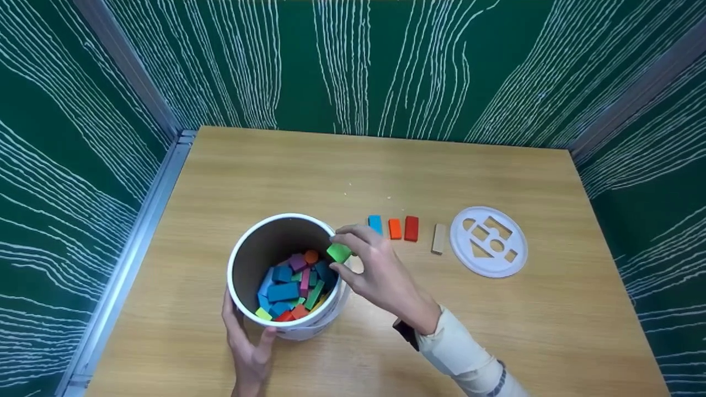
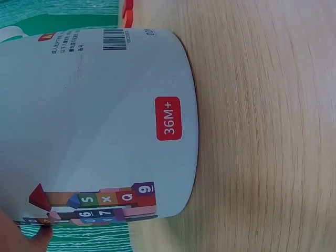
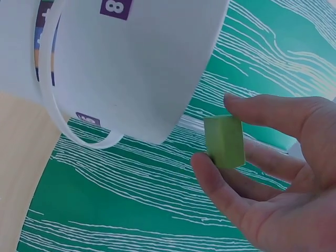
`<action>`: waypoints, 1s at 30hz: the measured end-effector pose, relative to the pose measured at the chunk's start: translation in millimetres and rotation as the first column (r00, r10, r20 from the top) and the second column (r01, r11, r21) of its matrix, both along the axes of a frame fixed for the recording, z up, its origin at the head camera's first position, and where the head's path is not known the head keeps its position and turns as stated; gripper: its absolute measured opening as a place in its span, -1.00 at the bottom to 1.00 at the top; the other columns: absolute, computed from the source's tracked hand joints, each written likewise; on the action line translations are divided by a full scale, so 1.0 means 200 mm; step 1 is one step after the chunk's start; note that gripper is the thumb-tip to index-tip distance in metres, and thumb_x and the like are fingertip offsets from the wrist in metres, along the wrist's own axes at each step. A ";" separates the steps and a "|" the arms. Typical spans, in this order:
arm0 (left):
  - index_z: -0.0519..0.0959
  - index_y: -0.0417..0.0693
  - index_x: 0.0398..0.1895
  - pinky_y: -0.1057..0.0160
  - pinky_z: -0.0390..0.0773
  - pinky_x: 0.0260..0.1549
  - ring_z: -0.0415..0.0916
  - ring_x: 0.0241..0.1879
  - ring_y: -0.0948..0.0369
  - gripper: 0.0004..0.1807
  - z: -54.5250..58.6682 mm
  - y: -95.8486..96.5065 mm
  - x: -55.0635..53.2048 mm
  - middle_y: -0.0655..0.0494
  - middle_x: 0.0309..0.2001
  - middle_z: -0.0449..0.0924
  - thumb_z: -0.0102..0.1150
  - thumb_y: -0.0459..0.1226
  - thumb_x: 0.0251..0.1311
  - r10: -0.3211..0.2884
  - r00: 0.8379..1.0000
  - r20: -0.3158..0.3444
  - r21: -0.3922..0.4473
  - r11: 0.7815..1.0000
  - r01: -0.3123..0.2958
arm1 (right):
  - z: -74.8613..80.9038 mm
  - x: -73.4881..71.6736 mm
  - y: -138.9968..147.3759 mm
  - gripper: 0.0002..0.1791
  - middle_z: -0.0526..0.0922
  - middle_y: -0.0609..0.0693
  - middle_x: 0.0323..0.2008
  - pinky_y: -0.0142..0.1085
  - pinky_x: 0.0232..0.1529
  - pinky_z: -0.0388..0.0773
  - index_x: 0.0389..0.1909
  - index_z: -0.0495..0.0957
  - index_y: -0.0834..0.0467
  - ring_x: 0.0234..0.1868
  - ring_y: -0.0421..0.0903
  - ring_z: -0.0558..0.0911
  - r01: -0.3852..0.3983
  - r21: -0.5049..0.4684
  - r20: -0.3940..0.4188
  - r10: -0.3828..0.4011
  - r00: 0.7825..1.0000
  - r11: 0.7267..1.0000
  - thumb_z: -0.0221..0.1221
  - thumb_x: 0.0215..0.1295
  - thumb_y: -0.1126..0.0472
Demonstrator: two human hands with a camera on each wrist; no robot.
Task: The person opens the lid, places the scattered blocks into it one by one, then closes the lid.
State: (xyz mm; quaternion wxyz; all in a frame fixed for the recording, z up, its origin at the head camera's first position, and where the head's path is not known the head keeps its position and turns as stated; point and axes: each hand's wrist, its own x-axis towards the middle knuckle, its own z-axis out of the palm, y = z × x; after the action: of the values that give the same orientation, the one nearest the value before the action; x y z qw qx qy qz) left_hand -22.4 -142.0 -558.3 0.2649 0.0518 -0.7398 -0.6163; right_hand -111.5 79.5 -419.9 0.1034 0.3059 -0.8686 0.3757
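Green block (image 1: 338, 252), held above the rim of a white bucket (image 1: 303, 333) at 2 o'clock; clock positions are read around the bucket's mouth, head view. In the right wrist view the block is clear of the rim. Right hand (image 1: 380, 270), at 3 o'clock: thumb and fingertips pinch the block from opposite sides, the gap between them no wider than the block itself. Left hand (image 1: 249, 347), at 7 o'clock: thumb and fingers spread wide and bent round the bucket's outer wall, gripping it. Within the bucket lies a heap of loose blocks (image 1: 283, 292), mainly blue, with purple, green, red, orange and yellow pieces among them. Outer wall of the bucket: a white handle (image 3: 46, 79), a red "36M+" label (image 2: 168, 118), a barcode (image 2: 115, 39) and a printed picture of lettered blocks (image 2: 115, 201).

On the wooden table (image 1: 276, 171), near 2 o'clock, stand apart in a row a blue block (image 1: 374, 221), partly behind the right hand, an orange block (image 1: 395, 229) and a red block (image 1: 411, 229). Closer to 3 o'clock lies a plain wooden block (image 1: 438, 239), and just beyond it a round white lid (image 1: 493, 266) with shaped cut-outs, among them a circle and a triangle. A pale sleeve (image 1: 455, 342) covers the right forearm at 4 o'clock. A metal bar (image 1: 132, 259) runs along the table at 9 o'clock; green walls (image 1: 298, 66) with white wavy lines rise at 12.
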 end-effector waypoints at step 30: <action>-0.02 -0.04 0.47 0.27 0.14 0.32 0.01 0.35 0.04 -0.04 0.00 0.00 0.00 0.03 0.44 0.02 0.25 -0.32 -0.02 0.003 1.000 -0.023 -0.010 1.000 -0.003 | -0.05 -0.01 -0.10 -0.60 0.51 0.11 0.07 -0.26 -0.06 0.57 -0.02 0.59 0.21 0.09 0.00 0.51 -0.080 0.080 0.082 0.073 0.994 0.994 0.36 0.06 0.30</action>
State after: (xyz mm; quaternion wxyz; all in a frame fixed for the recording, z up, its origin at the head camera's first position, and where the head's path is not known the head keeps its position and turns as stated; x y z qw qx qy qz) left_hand -22.9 -141.5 -558.0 0.2748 0.0444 -0.7395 -0.6129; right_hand -113.7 59.1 -430.5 0.0418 0.3280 -0.8746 0.3545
